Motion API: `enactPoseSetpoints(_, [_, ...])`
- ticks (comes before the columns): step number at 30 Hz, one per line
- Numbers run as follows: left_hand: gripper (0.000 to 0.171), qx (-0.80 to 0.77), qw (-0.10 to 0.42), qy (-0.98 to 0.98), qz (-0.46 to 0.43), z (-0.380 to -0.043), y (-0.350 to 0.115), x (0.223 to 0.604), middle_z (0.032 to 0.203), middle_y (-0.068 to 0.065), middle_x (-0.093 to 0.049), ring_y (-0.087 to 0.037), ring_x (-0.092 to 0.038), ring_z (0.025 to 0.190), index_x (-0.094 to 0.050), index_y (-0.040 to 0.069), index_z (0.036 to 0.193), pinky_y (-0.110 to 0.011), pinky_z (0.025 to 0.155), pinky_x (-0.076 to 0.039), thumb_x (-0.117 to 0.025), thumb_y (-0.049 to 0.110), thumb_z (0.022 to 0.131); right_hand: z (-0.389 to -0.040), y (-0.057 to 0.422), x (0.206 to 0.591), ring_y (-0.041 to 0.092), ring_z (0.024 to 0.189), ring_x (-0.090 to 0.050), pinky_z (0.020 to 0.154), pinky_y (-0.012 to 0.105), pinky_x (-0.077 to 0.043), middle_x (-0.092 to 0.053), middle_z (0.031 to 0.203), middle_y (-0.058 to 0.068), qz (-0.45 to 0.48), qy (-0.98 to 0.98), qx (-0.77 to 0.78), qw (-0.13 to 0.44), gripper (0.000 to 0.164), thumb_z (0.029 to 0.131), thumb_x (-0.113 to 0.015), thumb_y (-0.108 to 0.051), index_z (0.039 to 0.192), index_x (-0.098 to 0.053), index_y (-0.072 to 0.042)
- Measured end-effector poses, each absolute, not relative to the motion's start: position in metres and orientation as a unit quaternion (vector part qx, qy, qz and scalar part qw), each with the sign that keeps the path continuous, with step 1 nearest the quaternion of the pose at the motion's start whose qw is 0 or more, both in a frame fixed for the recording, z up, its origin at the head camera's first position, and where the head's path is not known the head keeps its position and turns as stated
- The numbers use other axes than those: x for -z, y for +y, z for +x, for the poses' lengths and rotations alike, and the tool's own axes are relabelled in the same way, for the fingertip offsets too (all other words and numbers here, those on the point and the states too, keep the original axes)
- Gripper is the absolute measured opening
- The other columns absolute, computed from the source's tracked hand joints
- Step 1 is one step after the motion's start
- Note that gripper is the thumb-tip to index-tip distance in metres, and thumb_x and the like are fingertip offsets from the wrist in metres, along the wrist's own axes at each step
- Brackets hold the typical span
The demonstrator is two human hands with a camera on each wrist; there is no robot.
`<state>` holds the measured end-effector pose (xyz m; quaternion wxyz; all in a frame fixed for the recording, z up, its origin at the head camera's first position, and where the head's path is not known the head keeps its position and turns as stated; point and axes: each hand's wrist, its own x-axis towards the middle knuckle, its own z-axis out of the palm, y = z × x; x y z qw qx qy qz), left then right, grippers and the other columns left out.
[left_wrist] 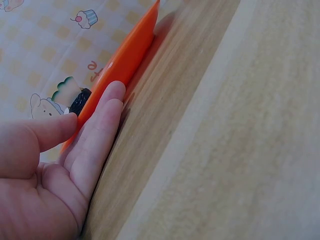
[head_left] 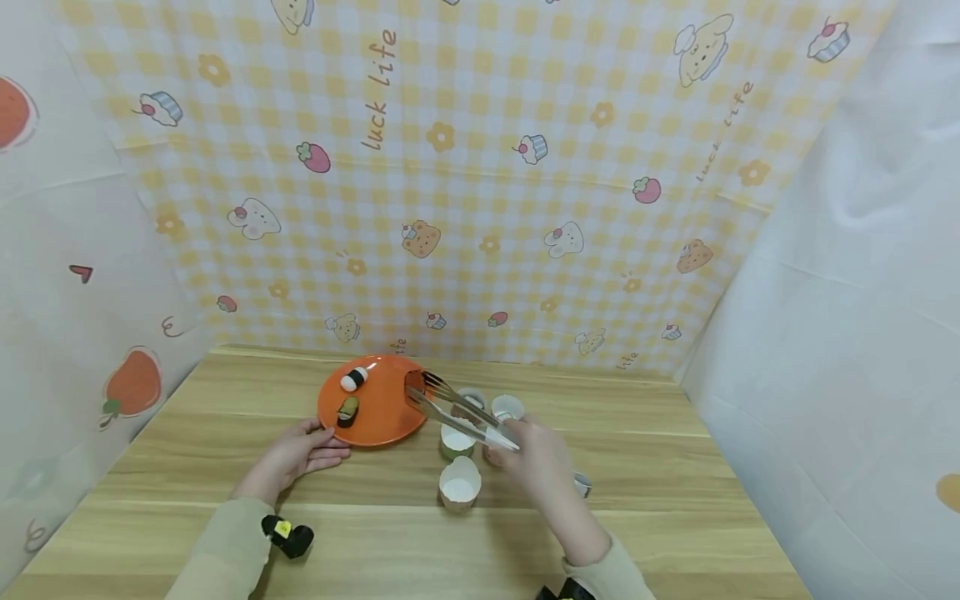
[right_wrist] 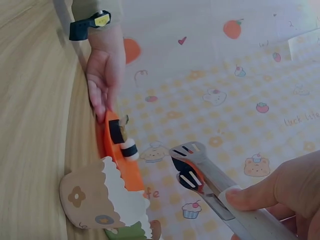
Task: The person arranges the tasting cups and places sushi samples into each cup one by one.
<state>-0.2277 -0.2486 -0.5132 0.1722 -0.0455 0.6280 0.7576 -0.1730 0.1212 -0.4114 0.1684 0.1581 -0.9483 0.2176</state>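
Note:
My left hand [head_left: 303,454] grips the near left rim of an orange plate [head_left: 386,421], thumb over the rim and straight fingers underneath. On the plate sit a white sushi piece with a black band [head_left: 354,379] and a dark-wrapped sushi piece with a greenish-yellow top [head_left: 347,412]. In my right hand [head_left: 536,458] are metal tongs [head_left: 480,417] with slotted ends. Between those ends, over the plate's right side, is a black and orange sushi piece [right_wrist: 186,167], partly hidden by the tongs. The right thumb presses the tongs' upper arm.
Several paper cups with scalloped rims stand right of the plate; the nearest cup [head_left: 460,485] is brown with a flower print. Some are partly hidden under the tongs and right hand. A checked curtain [head_left: 487,192] hangs behind the wooden table [head_left: 360,533], with white cloth at both sides.

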Motion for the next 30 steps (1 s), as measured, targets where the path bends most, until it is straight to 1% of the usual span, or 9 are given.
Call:
enactPoseSetpoints(3, [0.055,-0.758,0.173,0.627,-0.042,-0.228,-0.249,0.513,0.095,-0.013,-0.067,-0.025,-0.069,0.087,-0.003,-0.014,0.144,-0.038,0.081,-0.056,-0.035,0.009,0.105,-0.171,0.126,0.412,0.012,0.063,-0.056,0.050,0.024,-0.046,-0.066,0.086,0.004,0.162,-0.948,-0.208,0.180,0.033,0.072,-0.083,-0.025,0.098,-0.074,-0.006])
enactPoseSetpoints(5, [0.055,-0.759,0.173,0.626,-0.038,-0.228,-0.249,0.513,0.095,-0.014,-0.067,-0.025,-0.069,0.087,-0.004,-0.014,0.144,-0.038,0.082,-0.056,-0.035,0.009,0.105,-0.168,0.129,0.412,0.018,0.070,-0.063,0.056,0.028,-0.053,-0.069,0.092,0.007,0.165,-0.947,-0.203,0.186,0.035,0.072,-0.083,-0.025,0.098,-0.073,-0.005])
enactPoseSetpoints(8, [0.055,-0.760,0.174,0.625,-0.035,-0.228,-0.249,0.513,0.096,-0.014,-0.066,-0.025,-0.069,0.087,-0.004,-0.014,0.144,-0.038,0.082,-0.056,-0.035,0.009,0.105,-0.166,0.135,0.412,0.024,0.077,-0.067,0.059,0.032,-0.057,-0.070,0.099,0.010,0.165,-0.948,-0.194,0.190,0.039,0.071,-0.084,-0.025,0.102,-0.073,-0.004])
enactPoseSetpoints(10, [0.055,-0.760,0.174,0.625,-0.033,-0.228,-0.249,0.514,0.096,-0.014,-0.066,-0.025,-0.069,0.087,-0.003,-0.015,0.144,-0.038,0.082,-0.056,-0.035,0.009,0.105,-0.164,0.139,0.412,0.022,0.073,-0.067,0.056,0.029,-0.056,-0.070,0.099,0.011,0.161,-0.950,-0.189,0.190,0.042,0.071,-0.084,-0.025,0.105,-0.072,-0.005])
enactPoseSetpoints(12, [0.055,-0.761,0.173,0.624,-0.035,-0.228,-0.249,0.514,0.096,-0.014,-0.067,-0.025,-0.069,0.087,-0.003,-0.015,0.144,-0.038,0.082,-0.056,-0.035,0.008,0.105,-0.162,0.143,0.411,0.017,0.065,-0.064,0.051,0.024,-0.052,-0.070,0.095,0.010,0.159,-0.951,-0.187,0.190,0.043,0.070,-0.084,-0.026,0.106,-0.072,-0.006])
enactPoseSetpoints(16, [0.055,-0.762,0.171,0.624,-0.036,-0.228,-0.248,0.514,0.095,-0.014,-0.067,-0.025,-0.069,0.087,-0.003,-0.015,0.144,-0.039,0.082,-0.056,-0.035,0.008,0.105,-0.159,0.149,0.410,0.009,0.057,-0.055,0.046,0.017,-0.045,-0.069,0.087,0.008,0.156,-0.952,-0.184,0.188,0.042,0.070,-0.084,-0.027,0.104,-0.073,-0.005])
enactPoseSetpoints(19, [0.056,-0.761,0.172,0.625,-0.035,-0.229,-0.248,0.515,0.095,-0.014,-0.067,-0.025,-0.069,0.087,-0.003,-0.015,0.144,-0.038,0.082,-0.056,-0.035,0.008,0.105,-0.157,0.153,0.408,0.010,0.058,-0.056,0.047,0.019,-0.046,-0.069,0.088,0.008,0.153,-0.953,-0.180,0.188,0.041,0.071,-0.084,-0.025,0.103,-0.073,-0.003])
enactPoseSetpoints(24, [0.056,-0.761,0.173,0.624,-0.036,-0.229,-0.249,0.515,0.095,-0.014,-0.067,-0.025,-0.069,0.086,-0.003,-0.015,0.144,-0.038,0.082,-0.056,-0.036,0.009,0.105,-0.153,0.158,0.407,0.014,0.062,-0.061,0.050,0.023,-0.049,-0.069,0.091,0.008,0.149,-0.955,-0.178,0.187,0.040,0.070,-0.085,-0.023,0.104,-0.073,-0.006])
enactPoseSetpoints(30, [0.057,-0.759,0.172,0.627,-0.036,-0.229,-0.249,0.514,0.095,-0.014,-0.067,-0.025,-0.069,0.087,-0.003,-0.015,0.144,-0.039,0.082,-0.056,-0.036,0.009,0.105,-0.152,0.164,0.409,0.016,0.065,-0.063,0.049,0.023,-0.049,-0.070,0.093,0.009,0.149,-0.955,-0.179,0.183,0.041,0.070,-0.085,-0.022,0.106,-0.073,-0.008])
